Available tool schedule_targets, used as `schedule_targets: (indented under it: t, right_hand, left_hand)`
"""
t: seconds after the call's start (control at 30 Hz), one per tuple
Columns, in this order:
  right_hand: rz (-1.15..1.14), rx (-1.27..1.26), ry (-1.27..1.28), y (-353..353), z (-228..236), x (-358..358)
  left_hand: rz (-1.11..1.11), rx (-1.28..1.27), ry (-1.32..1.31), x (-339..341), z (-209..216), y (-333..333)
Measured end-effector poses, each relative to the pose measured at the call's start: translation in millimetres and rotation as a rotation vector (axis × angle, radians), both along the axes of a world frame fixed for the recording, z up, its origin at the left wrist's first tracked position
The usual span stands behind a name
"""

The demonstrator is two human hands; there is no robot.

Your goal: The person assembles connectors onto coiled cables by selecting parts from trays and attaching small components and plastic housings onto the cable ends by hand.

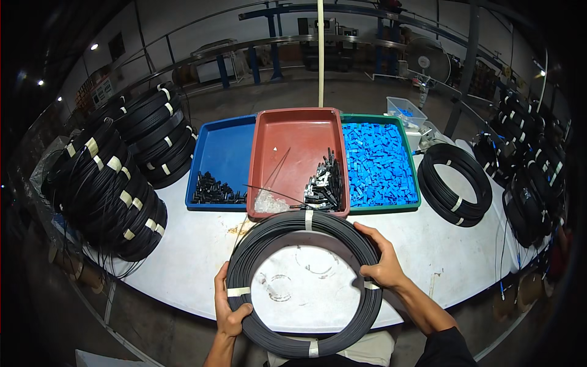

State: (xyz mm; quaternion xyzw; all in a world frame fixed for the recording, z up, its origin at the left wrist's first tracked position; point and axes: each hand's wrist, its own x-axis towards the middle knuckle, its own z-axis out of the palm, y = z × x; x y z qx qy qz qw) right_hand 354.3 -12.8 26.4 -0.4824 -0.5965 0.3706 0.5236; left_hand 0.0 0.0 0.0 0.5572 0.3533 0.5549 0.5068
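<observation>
A large coil of black cable (365, 312), tied with pale tape bands, is held at the near edge of the table, its lower part overhanging toward me. My left hand (229, 309) grips its left side, thumb over the ring beside a tape band. On the opposite side, my right hand (386, 263) is wrapped around the outer edge with the thumb reaching to the inner rim. The coil's top comes close to the red tray (269, 140), which holds black and silver connector parts (324, 183) and a clump of clear plastic pieces (269, 202). A loose cable end stretches over that tray.
Left of the red tray is a blue tray (223, 147) with small black parts; right of it, a green tray (413, 177) full of blue clips. Stacked cable coils (104, 189) fill the left side. Another coil (455, 183) lies right, with hanging bundles (526, 208) beyond.
</observation>
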Motion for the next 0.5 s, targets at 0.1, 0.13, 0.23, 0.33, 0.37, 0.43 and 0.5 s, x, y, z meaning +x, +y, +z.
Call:
schedule_targets:
  t: [0.1,0.13,0.23,0.33,0.37,0.43,0.5]
  right_hand:
    - [-0.019,-0.111,0.042,-4,-6,1]
    - [-0.022,-0.148,0.035,-6,-9,2]
    - [-0.029,-0.219,0.022,-8,-16,6]
    - [-0.040,-0.243,-0.035,-5,-23,9]
    - [-0.042,-0.231,-0.049,-5,-21,7]
    - [-0.038,-0.222,-0.057,-3,-17,5]
    - [0.000,-0.375,0.173,8,-10,4]
  left_hand:
    - [-0.019,-0.082,0.074,0,-3,3]
    - [-0.017,-0.094,0.129,0,-3,1]
    - [-0.040,-0.121,0.300,-4,2,5]
    - [-0.056,-0.084,0.494,-12,-2,15]
    - [-0.054,-0.032,0.573,-13,-4,18]
    - [-0.048,-0.030,0.572,-15,-3,18]
    - [-0.037,-0.028,0.573,-18,3,19]
